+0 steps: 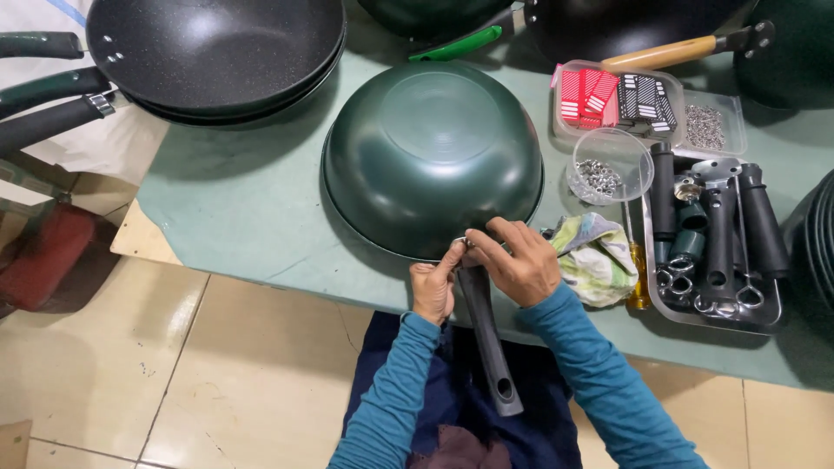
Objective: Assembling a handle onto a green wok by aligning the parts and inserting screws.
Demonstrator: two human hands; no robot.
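Green cloth covered the bench (252, 208), where an upturned dark green wok (432, 156) lay near the front edge. Both hands met at its rim: the left hand (432, 291) and the right hand (519, 263) had fingers pinching the top of a black handle (488, 343) against the wok. A steel tray (764, 317) of handles sat to the right.

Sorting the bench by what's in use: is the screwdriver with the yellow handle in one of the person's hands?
No: the yellow-handled screwdriver lies on the table beside the cloth, while the left hand and right hand work at the upturned pan's black handle.
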